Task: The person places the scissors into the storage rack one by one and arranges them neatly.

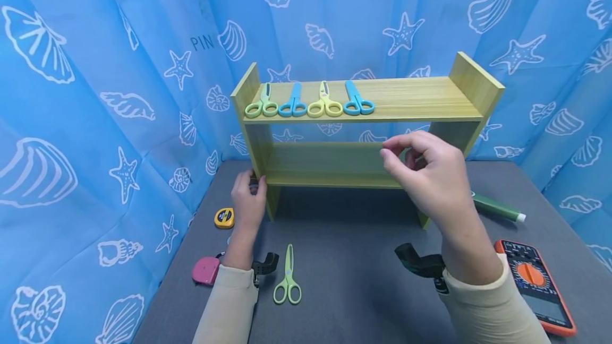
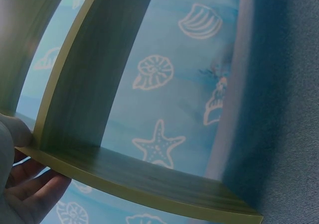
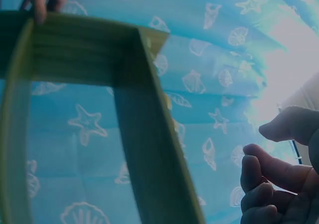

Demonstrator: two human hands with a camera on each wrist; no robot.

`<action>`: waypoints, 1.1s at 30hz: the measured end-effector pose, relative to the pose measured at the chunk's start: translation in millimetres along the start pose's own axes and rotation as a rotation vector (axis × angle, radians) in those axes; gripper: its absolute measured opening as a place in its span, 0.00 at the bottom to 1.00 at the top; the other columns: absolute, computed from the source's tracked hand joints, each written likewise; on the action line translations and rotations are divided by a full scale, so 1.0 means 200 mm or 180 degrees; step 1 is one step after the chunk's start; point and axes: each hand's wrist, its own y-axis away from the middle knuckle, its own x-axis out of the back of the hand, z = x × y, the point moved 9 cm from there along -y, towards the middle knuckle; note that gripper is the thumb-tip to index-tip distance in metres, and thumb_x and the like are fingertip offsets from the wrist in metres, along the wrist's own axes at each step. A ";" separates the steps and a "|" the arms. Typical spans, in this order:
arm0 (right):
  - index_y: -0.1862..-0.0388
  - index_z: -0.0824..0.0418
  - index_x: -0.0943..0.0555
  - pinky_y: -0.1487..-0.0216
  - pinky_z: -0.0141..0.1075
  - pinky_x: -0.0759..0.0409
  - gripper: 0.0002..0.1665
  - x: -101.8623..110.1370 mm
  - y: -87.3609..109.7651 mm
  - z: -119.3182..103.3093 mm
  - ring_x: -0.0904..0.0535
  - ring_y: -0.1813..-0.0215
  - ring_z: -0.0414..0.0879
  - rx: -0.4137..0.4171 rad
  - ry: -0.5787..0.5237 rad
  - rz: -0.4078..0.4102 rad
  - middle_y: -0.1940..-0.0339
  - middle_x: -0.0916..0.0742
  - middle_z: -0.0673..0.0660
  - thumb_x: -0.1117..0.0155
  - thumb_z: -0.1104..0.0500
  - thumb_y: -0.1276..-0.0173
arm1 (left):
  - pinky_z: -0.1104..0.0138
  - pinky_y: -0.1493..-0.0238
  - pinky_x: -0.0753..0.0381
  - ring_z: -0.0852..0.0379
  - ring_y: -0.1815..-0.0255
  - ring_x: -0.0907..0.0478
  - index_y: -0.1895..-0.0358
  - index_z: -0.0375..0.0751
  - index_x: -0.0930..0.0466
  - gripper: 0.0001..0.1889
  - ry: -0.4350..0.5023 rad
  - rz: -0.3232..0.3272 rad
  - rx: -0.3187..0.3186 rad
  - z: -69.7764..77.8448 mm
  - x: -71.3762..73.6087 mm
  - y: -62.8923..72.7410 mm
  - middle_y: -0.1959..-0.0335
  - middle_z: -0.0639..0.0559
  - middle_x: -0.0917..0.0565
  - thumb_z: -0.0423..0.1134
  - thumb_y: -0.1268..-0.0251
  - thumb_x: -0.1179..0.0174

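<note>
A wooden two-tier shelf stands on the table. My left hand grips its left side panel at the height of the lower board; in the left wrist view the thumb and fingers lie on either side of the panel. My right hand is raised in front of the shelf's right half, fingers loosely bent. Its thumb and index fingertips stand apart in the right wrist view, with nothing between them. Along the top board's left half lie several scissors: green, blue, yellow and another blue pair.
Green scissors lie on the table in front of the shelf. At left are a yellow tape measure and a pink one. A green tube and an orange multimeter lie at right. A blue curtain hangs behind.
</note>
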 end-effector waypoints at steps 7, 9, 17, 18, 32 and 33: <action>0.60 0.61 0.12 0.73 0.29 0.31 0.07 -0.12 0.17 0.03 0.29 0.73 0.42 0.0084 -0.0084 -0.0104 0.67 0.16 0.47 0.28 0.68 0.37 | 0.54 0.60 0.12 0.45 0.57 0.18 0.50 0.29 0.21 0.10 -0.0011 0.0007 0.0007 0.01 0.00 0.00 0.58 0.38 0.19 0.32 0.28 0.37; 0.61 0.60 0.12 0.73 0.28 0.31 0.07 -0.15 0.21 0.07 0.28 0.73 0.42 -0.0007 -0.0091 -0.0127 0.68 0.17 0.45 0.27 0.68 0.37 | 0.54 0.61 0.12 0.44 0.57 0.17 0.50 0.29 0.20 0.10 -0.0008 0.0013 0.0000 0.01 0.00 0.00 0.58 0.38 0.19 0.32 0.28 0.36; 0.61 0.54 0.13 0.72 0.30 0.27 0.07 -0.32 0.36 0.20 0.26 0.72 0.41 -0.0295 -0.0142 -0.0398 0.69 0.18 0.43 0.26 0.64 0.36 | 0.53 0.61 0.12 0.44 0.57 0.18 0.50 0.29 0.21 0.10 0.0003 0.0029 0.0024 0.01 0.00 0.00 0.57 0.38 0.19 0.32 0.28 0.36; 0.61 0.54 0.13 0.72 0.30 0.26 0.07 -0.35 0.37 0.21 0.26 0.72 0.40 -0.0317 -0.0146 -0.0437 0.69 0.18 0.43 0.26 0.64 0.36 | 0.53 0.61 0.12 0.44 0.57 0.18 0.50 0.29 0.21 0.10 0.0006 0.0025 0.0023 0.01 0.00 0.00 0.57 0.38 0.19 0.32 0.28 0.36; 0.57 0.52 0.13 0.64 0.34 0.19 0.12 -0.77 0.62 0.29 0.22 0.65 0.39 -0.0381 -0.0289 -0.1286 0.63 0.16 0.41 0.23 0.62 0.39 | 0.54 0.61 0.12 0.44 0.57 0.17 0.50 0.29 0.21 0.10 0.0011 0.0014 0.0046 0.01 0.00 0.00 0.57 0.37 0.19 0.32 0.28 0.37; 0.57 0.52 0.13 0.64 0.34 0.19 0.13 -0.80 0.63 0.29 0.22 0.64 0.39 -0.0342 -0.0292 -0.1359 0.62 0.16 0.42 0.23 0.61 0.40 | 0.54 0.61 0.12 0.44 0.57 0.17 0.50 0.28 0.21 0.10 0.0017 0.0020 0.0049 0.00 0.00 0.00 0.57 0.37 0.19 0.32 0.28 0.37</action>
